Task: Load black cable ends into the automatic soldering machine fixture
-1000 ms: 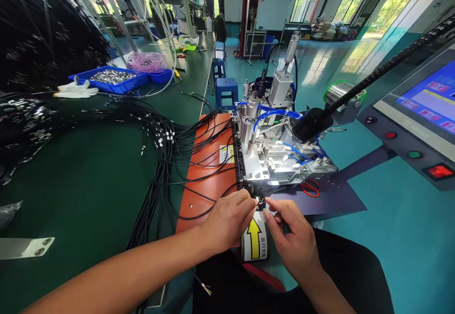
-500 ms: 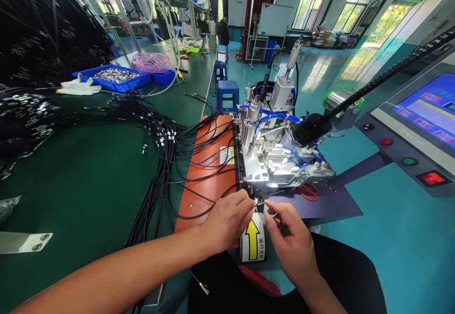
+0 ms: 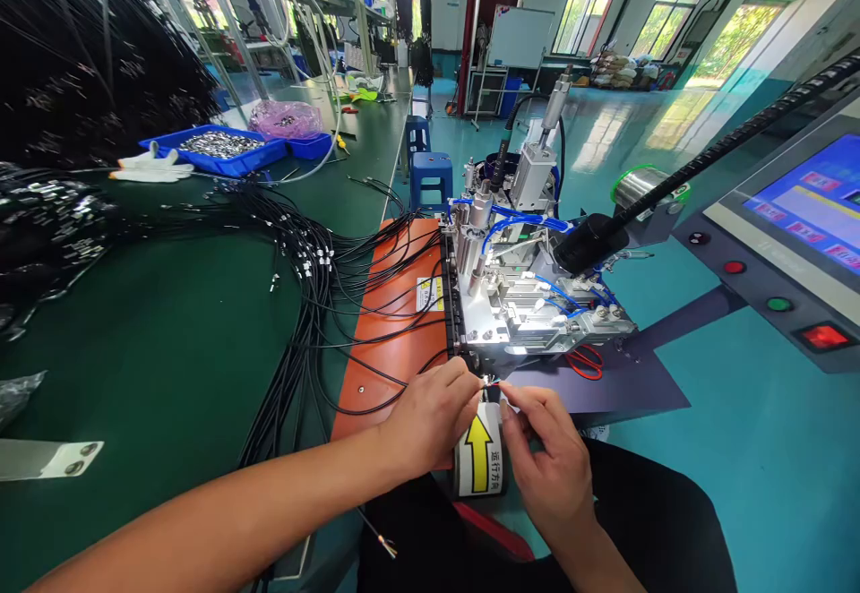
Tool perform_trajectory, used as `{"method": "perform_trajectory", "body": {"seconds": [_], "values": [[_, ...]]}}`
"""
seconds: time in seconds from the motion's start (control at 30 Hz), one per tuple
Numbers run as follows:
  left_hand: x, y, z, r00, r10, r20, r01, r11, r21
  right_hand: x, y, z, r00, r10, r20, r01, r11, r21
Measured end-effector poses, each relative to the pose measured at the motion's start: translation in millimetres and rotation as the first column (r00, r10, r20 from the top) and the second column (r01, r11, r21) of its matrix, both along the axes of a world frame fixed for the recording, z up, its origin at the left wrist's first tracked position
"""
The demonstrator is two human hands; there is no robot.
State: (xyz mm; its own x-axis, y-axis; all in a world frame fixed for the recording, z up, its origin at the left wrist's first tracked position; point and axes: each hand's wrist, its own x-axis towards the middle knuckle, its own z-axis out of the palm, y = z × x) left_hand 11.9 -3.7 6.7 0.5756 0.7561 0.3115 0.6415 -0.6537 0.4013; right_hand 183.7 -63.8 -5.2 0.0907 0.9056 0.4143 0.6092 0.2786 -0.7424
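Note:
My left hand (image 3: 434, 416) is closed in a pinch at the front edge of the machine (image 3: 520, 306), gripping a cable whose body is mostly hidden under the fingers. A thin reddish wire (image 3: 494, 384) spans the small gap between my two hands. On its other side, my right hand (image 3: 552, 463) pinches the wire's tip between thumb and forefinger, the other fingers curled. Just below the fingertips is a rounded cover (image 3: 478, 454) with a yellow arrow label. Several black cables (image 3: 396, 369) lie across the orange plate (image 3: 376, 315) left of the machine.
A thick cable bundle (image 3: 288, 378) runs over the green table (image 3: 175, 324). Farther back sit a blue tray (image 3: 248, 163) of small metal parts and a white glove (image 3: 151, 165). A control panel (image 3: 772, 253) stands at right; one loose cable end (image 3: 388, 546) hangs near my lap.
The fingers of my right hand have shifted slightly at the wire's end. My left hand stays in nearly the same place, and the view has moved a little.

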Motion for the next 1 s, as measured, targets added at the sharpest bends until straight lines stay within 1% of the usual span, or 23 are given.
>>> {"method": "perform_trajectory", "body": {"seconds": [0.1, 0.23, 0.3, 0.47, 0.63, 0.73, 0.87, 0.93, 1.0], "values": [[0, -1, 0.6, 1.000, 0.006, -0.002, -0.006, 1.000, 0.000, -1, 1, -1.3, 1.000, -0.011, 0.015, 0.011, 0.999, 0.038], [1, -1, 0.1, 1.000, 0.017, -0.004, -0.017, 1.000, -0.001, -3, 1, -0.8, 1.000, -0.022, -0.012, 0.022, 1.000, 0.003], [1, -1, -0.2, 1.000, 0.016, -0.002, -0.016, 1.000, -0.006, -5, 1, 2.3, 0.998, -0.036, -0.049, 0.034, 0.999, -0.039], [0, 0, 0.1, 1.000, 0.009, 0.023, -0.008, 1.000, -0.017, -8, 9, 9.2, 0.980, -0.098, -0.170, 0.058, 0.972, -0.228], [-1, 1, 1.8, 0.997, 0.002, 0.072, 0.002, 0.998, -0.060, -8, 17, 7.2, 0.971, -0.129, -0.201, 0.063, 0.950, -0.306], [-1, 1, 2.6, 0.995, 0.005, 0.096, 0.003, 0.997, -0.082, -11, 18, 6.4, 0.965, -0.124, -0.229, 0.043, 0.943, -0.330], [-2, 2, 2.4, 0.996, 0.003, 0.089, 0.003, 0.997, -0.072, -18, 17, 4.2, 0.953, -0.120, -0.276, 0.025, 0.945, -0.325], [-2, 2, 2.2, 0.996, -0.002, 0.089, 0.008, 0.998, -0.062, -17, 18, 3.2, 0.952, -0.117, -0.282, 0.020, 0.946, -0.324], [-2, 2, 2.1, 0.997, -0.017, 0.077, 0.021, 0.999, -0.043, -12, 19, 3.8, 0.949, -0.089, -0.302, -0.021, 0.939, -0.344]]}}
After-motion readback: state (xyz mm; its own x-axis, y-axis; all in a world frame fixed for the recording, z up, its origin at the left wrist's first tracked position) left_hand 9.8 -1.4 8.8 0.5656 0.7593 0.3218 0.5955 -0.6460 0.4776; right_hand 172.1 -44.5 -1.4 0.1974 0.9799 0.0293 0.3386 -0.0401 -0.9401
